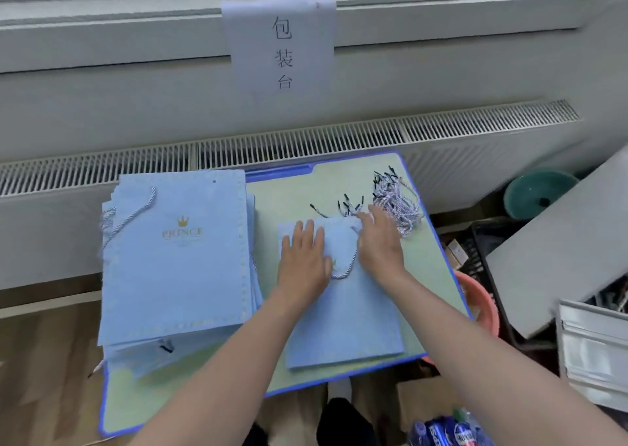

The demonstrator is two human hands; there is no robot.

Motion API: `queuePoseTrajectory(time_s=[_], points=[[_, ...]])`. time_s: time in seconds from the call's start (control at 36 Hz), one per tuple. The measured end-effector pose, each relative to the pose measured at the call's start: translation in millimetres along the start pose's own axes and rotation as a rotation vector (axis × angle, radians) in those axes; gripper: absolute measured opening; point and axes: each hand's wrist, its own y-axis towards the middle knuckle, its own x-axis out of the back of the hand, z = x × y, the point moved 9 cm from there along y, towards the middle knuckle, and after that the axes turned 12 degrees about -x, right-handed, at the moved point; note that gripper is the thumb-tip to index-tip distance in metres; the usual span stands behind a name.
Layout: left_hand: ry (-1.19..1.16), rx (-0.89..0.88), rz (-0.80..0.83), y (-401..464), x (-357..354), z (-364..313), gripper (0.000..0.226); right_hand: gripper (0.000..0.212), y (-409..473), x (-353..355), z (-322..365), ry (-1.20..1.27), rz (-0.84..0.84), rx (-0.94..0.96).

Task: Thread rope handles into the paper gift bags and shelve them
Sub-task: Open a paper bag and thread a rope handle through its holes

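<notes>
A flat bag (343, 313) lies on the bench (190, 391) — threading underway. Left hand (302, 258) presses it, fingers straight; right hand (379, 241) works at its top edge, grip unclear. Next, probably a rope (396, 204) from the pile beyond.

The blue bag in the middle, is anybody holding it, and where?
The left hand lies flat, pressing on the upper part of the blue bag. The right hand is at its top right corner near the rope handle; whether it pinches anything cannot be told.
</notes>
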Motion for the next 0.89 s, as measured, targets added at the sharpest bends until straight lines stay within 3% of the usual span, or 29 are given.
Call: queuePoseTrajectory(time_s=[0.06, 0.17, 0.31, 0.47, 0.56, 0.67, 0.89], points=[[0.024, 0.034, 0.076, 3, -19, 6, 0.064, 0.043, 0, -12, 7, -0.03, -0.011, 0.095], [0.029, 0.068, 0.076, 8, -42, 15, 0.068, 0.064, -3, -47, 6, -0.095, 0.094, 0.161], [0.038, 0.059, -0.061, 11, -54, 19, 0.07, 0.06, -3, -68, -2, -0.178, 0.02, 0.25], [0.021, 0.073, -0.029, 14, -50, 17, 0.076, 0.051, -25, -52, -6, -0.054, -0.081, 0.239], [0.08, 0.101, -0.114, 3, -41, 13, 0.064, 0.048, -53, -60, -19, -0.026, -0.101, 0.258], [0.045, -0.001, -0.192, -22, -45, -8, 0.056, 0.048, -46, -62, -18, -0.013, -0.083, 0.251], [0.048, 0.01, -0.147, -39, -66, -13, 0.061, 0.034, -66, -47, -23, 0.082, -0.258, 0.286]])
